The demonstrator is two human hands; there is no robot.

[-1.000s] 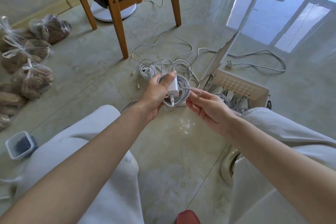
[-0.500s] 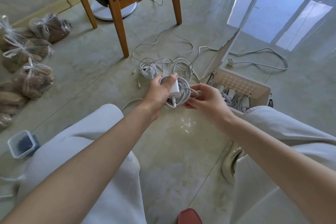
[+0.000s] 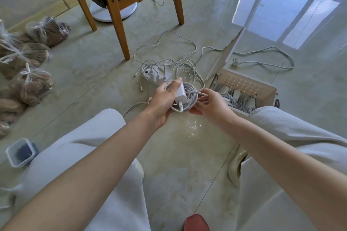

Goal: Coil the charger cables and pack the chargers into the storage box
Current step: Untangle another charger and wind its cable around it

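head cam | left hand (image 3: 163, 99) grips charger (image 3: 179, 92) plus coiled cable (image 3: 188, 99), right hand (image 3: 211, 104) pinches cable tail | held beside storage box (image 3: 270, 92) | light, floppy, springy; I'd pinch across the loops

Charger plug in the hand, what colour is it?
The charger is white, like its coiled cable; the head view shows it best.
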